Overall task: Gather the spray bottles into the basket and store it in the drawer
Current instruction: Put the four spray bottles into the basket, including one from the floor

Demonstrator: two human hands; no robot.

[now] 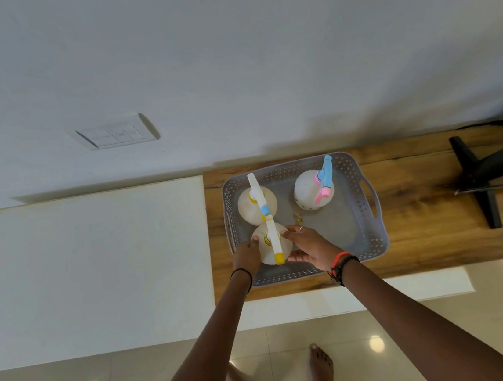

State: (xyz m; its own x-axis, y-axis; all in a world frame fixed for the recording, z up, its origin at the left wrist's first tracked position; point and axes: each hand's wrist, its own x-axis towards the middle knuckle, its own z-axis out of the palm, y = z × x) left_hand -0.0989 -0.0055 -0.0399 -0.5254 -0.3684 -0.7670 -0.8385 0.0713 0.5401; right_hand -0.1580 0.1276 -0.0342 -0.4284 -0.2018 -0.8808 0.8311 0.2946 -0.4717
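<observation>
A grey perforated basket (363, 226) with side handles sits on a wooden cabinet top (415, 232). Three white round spray bottles stand in it. One with a white and blue nozzle (247, 205) is at the back left. One with a blue and pink sprayer (306, 191) is at the back right. The third, with a white sprayer and yellow tip (269, 252), is at the front left corner. My left hand (246, 255) presses its left side and my right hand (310, 246) cups its right side.
A white cabinet top (94, 268) adjoins the wooden one on the left. A black monitor stand (479, 182) stands at the right, with cables behind. A wall switch plate (114, 133) is on the wall. Glossy tiled floor and bare feet lie below.
</observation>
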